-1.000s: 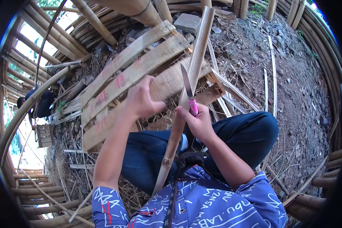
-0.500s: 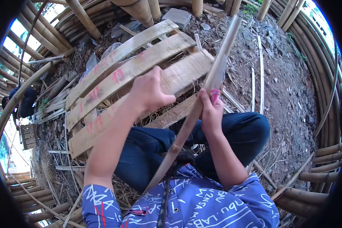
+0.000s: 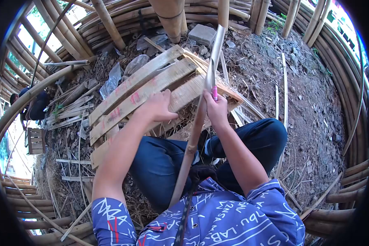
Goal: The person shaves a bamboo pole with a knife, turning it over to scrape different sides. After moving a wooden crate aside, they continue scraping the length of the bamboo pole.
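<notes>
A long bamboo piece (image 3: 189, 149) slants up from my lap past the wooden slats, its upper part showing a pale cut surface. My right hand (image 3: 216, 107) is closed around its middle, beside a small pink thing (image 3: 215, 93) at the thumb. On the slatted wooden crate (image 3: 151, 83), marked with red, rests my left hand (image 3: 158, 107); its thumb is spread from the other fingers and it holds nothing.
Concrete block (image 3: 202, 34) behind the crate. Thin strips (image 3: 285, 82) lie on the soil at right. Bamboo poles (image 3: 336, 74) surround the area. Another person (image 3: 37, 102) is at the far left, near a small crate (image 3: 36, 141).
The bamboo piece has swung more upright, and my right hand has moved left with it. The crate's slats appear tilted up more, and my left hand has shifted slightly down over them.
</notes>
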`<act>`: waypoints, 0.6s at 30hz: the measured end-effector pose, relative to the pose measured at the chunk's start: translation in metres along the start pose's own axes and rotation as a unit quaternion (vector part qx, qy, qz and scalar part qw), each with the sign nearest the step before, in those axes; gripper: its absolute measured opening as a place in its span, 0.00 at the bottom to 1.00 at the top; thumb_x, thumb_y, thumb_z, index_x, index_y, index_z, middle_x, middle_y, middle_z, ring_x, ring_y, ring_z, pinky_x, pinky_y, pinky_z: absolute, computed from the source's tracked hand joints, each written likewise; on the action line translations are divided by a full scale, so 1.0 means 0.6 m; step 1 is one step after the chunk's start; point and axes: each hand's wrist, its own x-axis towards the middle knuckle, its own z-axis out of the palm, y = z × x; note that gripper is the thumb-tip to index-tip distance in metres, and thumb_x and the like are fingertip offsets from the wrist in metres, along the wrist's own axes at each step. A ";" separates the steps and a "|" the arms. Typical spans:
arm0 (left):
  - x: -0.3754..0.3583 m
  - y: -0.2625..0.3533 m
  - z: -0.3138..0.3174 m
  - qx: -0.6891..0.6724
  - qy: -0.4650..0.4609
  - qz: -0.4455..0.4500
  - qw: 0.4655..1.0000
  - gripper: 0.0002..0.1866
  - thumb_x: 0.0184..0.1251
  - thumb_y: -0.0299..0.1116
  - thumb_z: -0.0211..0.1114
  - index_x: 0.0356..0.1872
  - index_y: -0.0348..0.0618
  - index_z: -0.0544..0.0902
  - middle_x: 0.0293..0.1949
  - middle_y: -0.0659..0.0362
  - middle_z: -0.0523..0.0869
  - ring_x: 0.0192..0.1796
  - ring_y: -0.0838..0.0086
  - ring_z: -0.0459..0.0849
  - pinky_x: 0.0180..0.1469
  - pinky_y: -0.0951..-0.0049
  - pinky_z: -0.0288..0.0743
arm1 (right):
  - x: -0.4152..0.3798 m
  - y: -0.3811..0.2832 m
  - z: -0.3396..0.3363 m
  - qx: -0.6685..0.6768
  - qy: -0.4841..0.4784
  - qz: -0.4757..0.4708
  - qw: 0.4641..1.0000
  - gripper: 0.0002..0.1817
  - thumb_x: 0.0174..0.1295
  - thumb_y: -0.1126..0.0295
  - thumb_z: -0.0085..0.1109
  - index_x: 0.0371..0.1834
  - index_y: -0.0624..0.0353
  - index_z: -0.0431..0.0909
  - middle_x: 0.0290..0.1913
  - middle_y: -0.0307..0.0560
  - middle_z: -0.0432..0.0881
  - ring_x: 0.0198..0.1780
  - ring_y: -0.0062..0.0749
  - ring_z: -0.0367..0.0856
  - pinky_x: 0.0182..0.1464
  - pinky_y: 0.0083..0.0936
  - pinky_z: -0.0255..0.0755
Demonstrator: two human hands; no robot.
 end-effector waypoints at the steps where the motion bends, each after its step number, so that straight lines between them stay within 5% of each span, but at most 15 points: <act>1: 0.002 0.008 -0.003 0.039 -0.009 -0.006 0.999 0.44 0.43 0.56 0.68 0.55 0.30 0.67 0.51 0.38 0.77 0.56 0.50 0.76 0.60 0.60 0.69 | 0.001 0.005 -0.014 -0.009 0.005 0.002 1.000 0.13 0.65 0.64 0.61 0.25 0.58 0.79 0.21 0.28 0.74 0.22 0.09 0.65 0.24 0.15 0.58; 4: -0.003 0.047 -0.002 0.159 -0.039 -0.031 0.986 0.53 0.43 0.70 0.66 0.60 0.31 0.65 0.59 0.43 0.73 0.63 0.57 0.72 0.63 0.60 0.66 | 0.002 0.016 -0.054 -0.006 0.022 0.015 1.000 0.12 0.65 0.64 0.61 0.26 0.59 0.79 0.23 0.29 0.74 0.23 0.10 0.66 0.26 0.15 0.59; 8: -0.039 0.144 -0.024 0.056 0.066 0.041 0.995 0.52 0.50 0.66 0.65 0.63 0.29 0.62 0.54 0.40 0.77 0.59 0.54 0.75 0.63 0.61 0.65 | -0.015 -0.013 -0.080 0.018 0.064 -0.030 0.997 0.16 0.65 0.65 0.61 0.20 0.59 0.76 0.20 0.26 0.70 0.22 0.09 0.59 0.24 0.18 0.54; 11: -0.068 0.197 0.034 -0.299 -0.084 0.035 0.950 0.41 0.60 0.53 0.67 0.60 0.26 0.65 0.38 0.47 0.84 0.40 0.65 0.84 0.45 0.69 0.77 | -0.024 -0.030 -0.099 0.010 0.086 -0.039 0.995 0.16 0.64 0.65 0.62 0.20 0.58 0.75 0.20 0.27 0.70 0.22 0.09 0.59 0.24 0.17 0.54; 13: -0.080 0.206 0.099 -0.477 -0.123 0.042 0.869 0.32 0.68 0.48 0.60 0.60 0.29 0.67 0.40 0.49 0.84 0.39 0.66 0.84 0.45 0.68 0.77 | -0.018 -0.025 -0.114 0.007 0.095 -0.062 0.993 0.16 0.64 0.65 0.62 0.19 0.58 0.74 0.19 0.27 0.70 0.22 0.09 0.59 0.23 0.17 0.53; 17: -0.072 0.214 0.156 -0.494 -0.095 0.030 0.864 0.21 0.74 0.44 0.53 0.55 0.35 0.70 0.37 0.51 0.84 0.34 0.68 0.84 0.39 0.70 0.78 | -0.041 -0.054 -0.133 -0.071 0.069 -0.065 0.993 0.18 0.65 0.62 0.61 0.18 0.58 0.72 0.18 0.27 0.68 0.21 0.10 0.59 0.22 0.18 0.52; 18: -0.073 0.224 0.165 -0.572 -0.111 -0.008 0.813 0.18 0.75 0.43 0.51 0.52 0.38 0.71 0.34 0.52 0.84 0.32 0.70 0.84 0.35 0.72 0.78 | -0.040 -0.057 -0.146 -0.112 0.042 -0.066 0.991 0.20 0.66 0.60 0.59 0.19 0.59 0.72 0.18 0.28 0.68 0.22 0.10 0.60 0.22 0.18 0.54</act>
